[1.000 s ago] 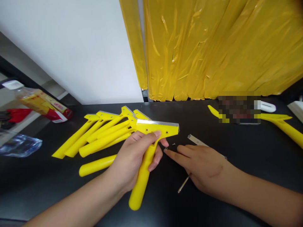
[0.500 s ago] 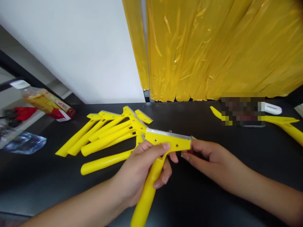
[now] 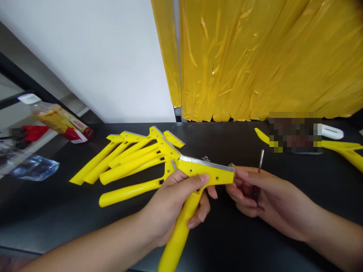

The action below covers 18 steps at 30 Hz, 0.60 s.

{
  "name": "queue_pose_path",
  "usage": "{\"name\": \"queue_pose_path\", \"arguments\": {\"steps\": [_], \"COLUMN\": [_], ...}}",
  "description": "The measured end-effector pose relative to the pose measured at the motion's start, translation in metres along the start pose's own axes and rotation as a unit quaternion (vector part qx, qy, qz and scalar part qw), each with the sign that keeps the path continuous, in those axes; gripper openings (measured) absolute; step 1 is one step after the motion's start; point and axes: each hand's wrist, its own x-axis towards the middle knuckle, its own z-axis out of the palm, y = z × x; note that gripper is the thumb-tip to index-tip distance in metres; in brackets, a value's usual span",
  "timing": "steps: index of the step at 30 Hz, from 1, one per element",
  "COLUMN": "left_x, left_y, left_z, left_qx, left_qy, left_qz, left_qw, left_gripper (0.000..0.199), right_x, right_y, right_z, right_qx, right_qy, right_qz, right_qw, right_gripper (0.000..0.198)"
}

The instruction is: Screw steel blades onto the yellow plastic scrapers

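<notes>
My left hand is closed round the neck of a yellow scraper, thumb pressed on its head. A metal strip runs along the head's far edge, and two screw holes show in its face. My right hand is closed at the right end of the head, fingertips at or just beside its corner. A thin screwdriver is held in that hand, its metal shaft pointing up and its handle mostly hidden by the fingers. Just behind the head lie several tiny screws.
Several more yellow scrapers lie in a pile on the black table at the left. A drink bottle and a clear plastic bottle lie further left. Yellow handles and a white case are at the right.
My right hand has turned palm upward, bringing the screwdriver shaft into view. The view has shifted slightly; my left hand keeps its hold on the scraper.
</notes>
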Motion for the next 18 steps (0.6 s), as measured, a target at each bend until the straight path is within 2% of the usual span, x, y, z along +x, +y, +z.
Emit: {"name": "queue_pose_path", "arguments": {"steps": [8,18], "left_x": [0.0008,-0.0011], "left_y": [-0.0023,-0.0037], "left_z": [0.0000,-0.0004], "left_qx": [0.002,0.025], "left_qy": [-0.009,0.021], "left_qz": [0.002,0.016], "left_qw": [1.000,0.999], "left_gripper": [0.035,0.026], "right_x": [-0.0044,-0.0047], "right_y": [0.0011,-0.0005], "right_z": [-0.0014,-0.0044], "right_qx": [-0.018,-0.025], "right_qy": [-0.017,-0.024], "right_qz": [-0.003,0.006], "right_qw": [1.000,0.999], "right_gripper": [0.029,0.028]}}
